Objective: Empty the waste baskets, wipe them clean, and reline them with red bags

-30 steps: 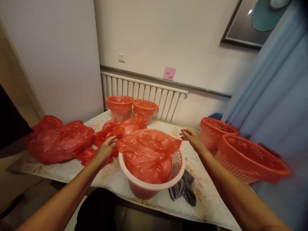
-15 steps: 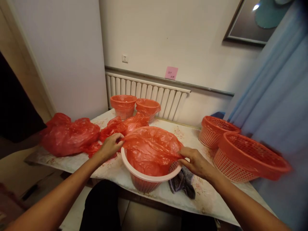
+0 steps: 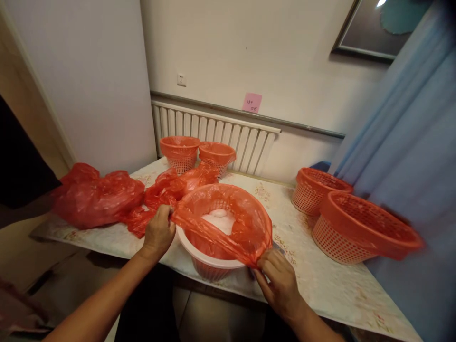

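Observation:
A white lattice basket (image 3: 210, 260) stands at the table's front edge. A thin red plastic bag (image 3: 213, 233) lines it and is folded over the far part of its rim. At the left of the rim, my left hand (image 3: 159, 232) is closed on the bag's edge. My right hand (image 3: 278, 279) pinches the same edge at the front right. Between both hands the edge is stretched across the basket's near side, above the white rim. Through the bag's mouth the basket's pale bottom shows.
Two bag-lined baskets (image 3: 181, 154) stand at the back by the radiator (image 3: 245, 142). Two more (image 3: 342, 237) stand at the right beside a blue curtain (image 3: 402, 142). Crumpled red bags (image 3: 101, 197) lie on the left of the floral-covered table (image 3: 320, 289). A dark sleeve (image 3: 21, 156) shows at far left.
My right hand has drawn the bag's edge down and toward me at the front right. My left hand has shifted slightly left and down. The bag's mouth has opened, showing the basket's bottom.

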A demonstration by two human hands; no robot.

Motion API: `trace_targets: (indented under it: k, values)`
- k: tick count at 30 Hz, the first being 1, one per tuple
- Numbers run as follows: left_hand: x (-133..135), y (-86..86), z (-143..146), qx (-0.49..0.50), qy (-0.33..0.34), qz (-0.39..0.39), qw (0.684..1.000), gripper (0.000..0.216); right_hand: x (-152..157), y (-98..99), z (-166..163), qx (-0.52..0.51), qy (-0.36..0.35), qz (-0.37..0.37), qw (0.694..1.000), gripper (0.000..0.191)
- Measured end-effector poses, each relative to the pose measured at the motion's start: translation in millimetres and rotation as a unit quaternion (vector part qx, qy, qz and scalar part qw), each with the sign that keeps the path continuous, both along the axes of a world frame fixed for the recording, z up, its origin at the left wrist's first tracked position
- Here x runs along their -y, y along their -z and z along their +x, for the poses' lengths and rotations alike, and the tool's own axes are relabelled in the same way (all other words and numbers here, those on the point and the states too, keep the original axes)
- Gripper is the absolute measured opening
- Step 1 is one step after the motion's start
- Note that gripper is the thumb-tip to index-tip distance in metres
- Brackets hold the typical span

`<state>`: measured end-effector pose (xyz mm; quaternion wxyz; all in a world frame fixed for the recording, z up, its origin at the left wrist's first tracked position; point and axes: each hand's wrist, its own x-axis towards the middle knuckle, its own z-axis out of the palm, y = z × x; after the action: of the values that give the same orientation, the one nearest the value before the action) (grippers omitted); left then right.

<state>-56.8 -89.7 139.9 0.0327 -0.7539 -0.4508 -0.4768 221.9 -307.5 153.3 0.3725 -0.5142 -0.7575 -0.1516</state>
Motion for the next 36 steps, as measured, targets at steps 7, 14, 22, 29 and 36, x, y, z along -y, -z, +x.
trace_targets:
  k: [7, 14, 22, 29, 36]
  values:
    - [28, -2.0, -2, -0.008, 0.016, 0.046, 0.999, 0.025, -3, 21.2, -17, -0.062, 0.008, 0.028, 0.998, 0.019]
    - [56, -7.5, 2, -0.015, 0.114, 0.169, 0.979, 0.021, -2, 25.6, -30, -0.080, 0.000, 0.036, 0.996, 0.021]
    - [71, 19.1, -1, -0.026, 0.144, 0.185, 0.972, 0.026, -5, 31.4, -29, -0.047, 0.009, 0.026, 0.999, 0.025]
    - [66, 42.2, 5, -0.062, 0.145, 0.061, 0.986, 0.022, -15, 45.8, -17, -0.057, 0.006, -0.032, 0.998, 0.030]
    - [66, 86.5, 5, 0.033, 0.109, -0.055, 0.992, 0.037, 15, 41.1, -1, -0.131, 0.163, 0.080, 0.975, 0.031]
